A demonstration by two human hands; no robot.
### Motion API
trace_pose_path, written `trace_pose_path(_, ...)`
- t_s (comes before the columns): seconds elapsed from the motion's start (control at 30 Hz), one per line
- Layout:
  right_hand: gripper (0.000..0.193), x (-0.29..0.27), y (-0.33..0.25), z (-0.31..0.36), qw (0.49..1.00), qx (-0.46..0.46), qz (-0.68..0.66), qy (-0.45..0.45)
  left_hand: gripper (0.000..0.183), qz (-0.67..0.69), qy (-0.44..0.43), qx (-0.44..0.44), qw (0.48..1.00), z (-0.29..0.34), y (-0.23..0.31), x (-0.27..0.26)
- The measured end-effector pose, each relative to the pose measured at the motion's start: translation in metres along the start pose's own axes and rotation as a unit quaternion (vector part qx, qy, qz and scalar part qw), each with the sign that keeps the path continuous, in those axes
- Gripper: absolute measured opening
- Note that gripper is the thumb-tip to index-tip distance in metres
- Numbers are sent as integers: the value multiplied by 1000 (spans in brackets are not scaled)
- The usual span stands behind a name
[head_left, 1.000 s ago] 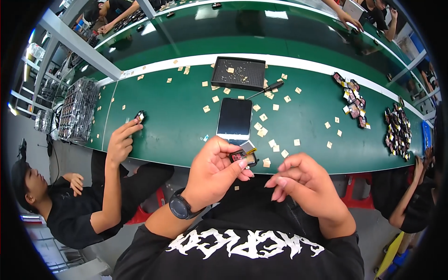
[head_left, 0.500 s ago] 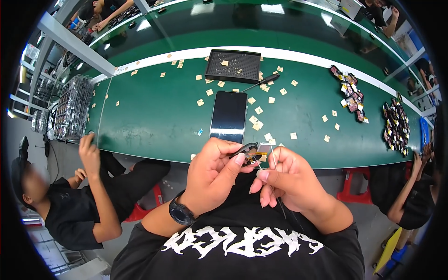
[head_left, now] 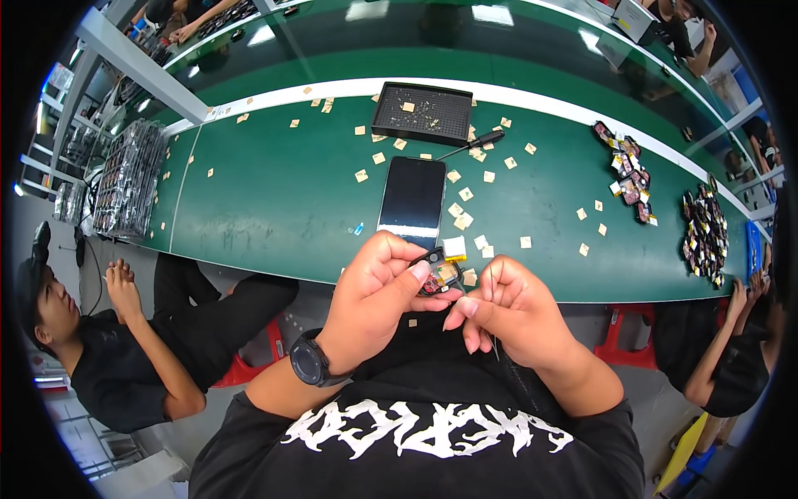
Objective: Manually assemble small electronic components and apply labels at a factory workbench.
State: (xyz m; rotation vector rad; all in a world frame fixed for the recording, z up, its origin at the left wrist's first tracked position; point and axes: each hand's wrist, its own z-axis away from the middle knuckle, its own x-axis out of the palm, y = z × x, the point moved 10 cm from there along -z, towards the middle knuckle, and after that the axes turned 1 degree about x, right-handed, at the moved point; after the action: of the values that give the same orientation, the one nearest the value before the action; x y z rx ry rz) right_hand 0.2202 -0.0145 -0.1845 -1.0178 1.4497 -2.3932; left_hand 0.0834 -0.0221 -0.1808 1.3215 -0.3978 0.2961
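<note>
My left hand (head_left: 378, 287), with a black watch on its wrist, is closed around the edge of a small black device housing (head_left: 434, 274). The housing's inside faces up, showing reddish and tan circuit parts. A small silver-white battery (head_left: 454, 247) with a yellow end sticks out past its far edge. My right hand (head_left: 524, 312) is pinched on thin metal tweezers (head_left: 492, 291), held just right of the housing. Fingers partly cover the tweezers, so I cannot tell whether their tips touch the housing. Beyond my hands lies a black phone (head_left: 413, 195), face up.
Behind the phone are a black tray (head_left: 381, 127) and a screwdriver (head_left: 489, 138). Small tan squares (head_left: 464, 220) are scattered over the green table (head_left: 274, 191). Device housings (head_left: 633, 179) and a denser pile (head_left: 705, 237) lie right. Wire racks (head_left: 129, 183) stand left; co-workers sit on both sides.
The housing has turned so its inside shows more openly, and the battery now points away from me. My right hand and tweezers have drawn slightly back from it. The left co-worker's raised hand has come down.
</note>
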Motion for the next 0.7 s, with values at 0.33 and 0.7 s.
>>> trace_pose_path(0.33,17,0,-2,8,998,53,-1,23,21,-77,-11,58,995,4,13,10)
trace_pose_path(0.7,19,3,3,6,998,47,-34,37,19,-60,-27,-7,998,5,3,7)
